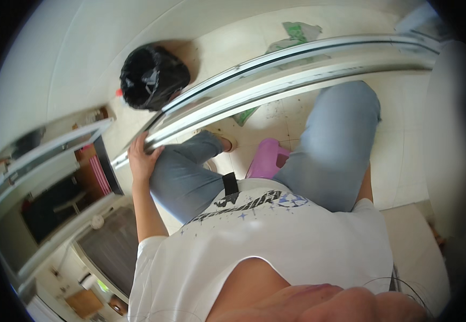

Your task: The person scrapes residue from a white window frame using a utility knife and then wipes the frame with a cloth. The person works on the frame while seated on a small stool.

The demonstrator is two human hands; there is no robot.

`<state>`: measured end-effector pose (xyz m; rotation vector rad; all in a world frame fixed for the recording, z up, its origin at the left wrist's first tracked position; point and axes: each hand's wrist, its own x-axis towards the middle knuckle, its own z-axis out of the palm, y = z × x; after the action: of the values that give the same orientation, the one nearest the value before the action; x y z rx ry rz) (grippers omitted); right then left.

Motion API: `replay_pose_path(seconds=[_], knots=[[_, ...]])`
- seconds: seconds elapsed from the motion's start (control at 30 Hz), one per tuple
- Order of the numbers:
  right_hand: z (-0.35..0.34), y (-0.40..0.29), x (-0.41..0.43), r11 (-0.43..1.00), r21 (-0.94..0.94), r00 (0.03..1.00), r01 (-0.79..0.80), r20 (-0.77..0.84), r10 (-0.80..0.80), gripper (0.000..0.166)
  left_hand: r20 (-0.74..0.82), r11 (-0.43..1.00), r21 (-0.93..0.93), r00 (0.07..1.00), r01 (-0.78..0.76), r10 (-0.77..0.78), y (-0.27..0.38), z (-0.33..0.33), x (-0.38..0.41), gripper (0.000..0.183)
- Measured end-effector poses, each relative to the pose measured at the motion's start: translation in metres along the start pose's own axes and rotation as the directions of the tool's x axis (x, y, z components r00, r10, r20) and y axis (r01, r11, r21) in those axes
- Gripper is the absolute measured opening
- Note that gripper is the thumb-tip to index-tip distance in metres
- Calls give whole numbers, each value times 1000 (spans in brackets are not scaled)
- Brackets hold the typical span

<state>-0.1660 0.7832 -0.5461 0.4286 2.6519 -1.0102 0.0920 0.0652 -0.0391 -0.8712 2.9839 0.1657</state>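
A long white metal-framed panel [257,86], which looks like glass, slants across in front of my knees. My left hand [142,155] grips its lower left end beside my knee, fingers over the frame and thumb toward the knee. My right forearm goes down behind my right thigh, and the right hand is out of sight. A pink plastic item [263,157] with a handle-like opening stands between my legs; its lower part is hidden by my shirt and thigh.
A bin lined with a black bag [152,78] stands beyond the panel's left part. A crumpled green and grey plastic bag [297,34] lies on the tiled floor behind it. Another framed structure [48,161] and a dark mesh-like panel [108,245] are at left.
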Motion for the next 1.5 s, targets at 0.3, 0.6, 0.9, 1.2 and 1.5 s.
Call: replay_pose_path(seconds=[0.3,0.6,0.9,1.2,1.5], knots=[[-152,-373,-93,666,687,944,292,-318,-86,24,-330,796,-544,804,266,-494,-84,-10,-67,40],[-148,-621,-223,542,693,701,475,75,-710,27,260,-210,-909,-95,-360,-961,-192,20,-51,23],[30,-782,-419,434,681,-137,589,614,-777,21,386,-272,-722,-44,-636,-921,-227,12,-49,48],[170,-832,-535,275,773,-477,573,586,-654,23,449,-305,-661,-36,-686,-893,-217,-2,-54,46],[207,-832,-558,139,795,-547,591,521,-655,23,414,-316,-687,5,-654,-910,-209,-2,-52,45]])
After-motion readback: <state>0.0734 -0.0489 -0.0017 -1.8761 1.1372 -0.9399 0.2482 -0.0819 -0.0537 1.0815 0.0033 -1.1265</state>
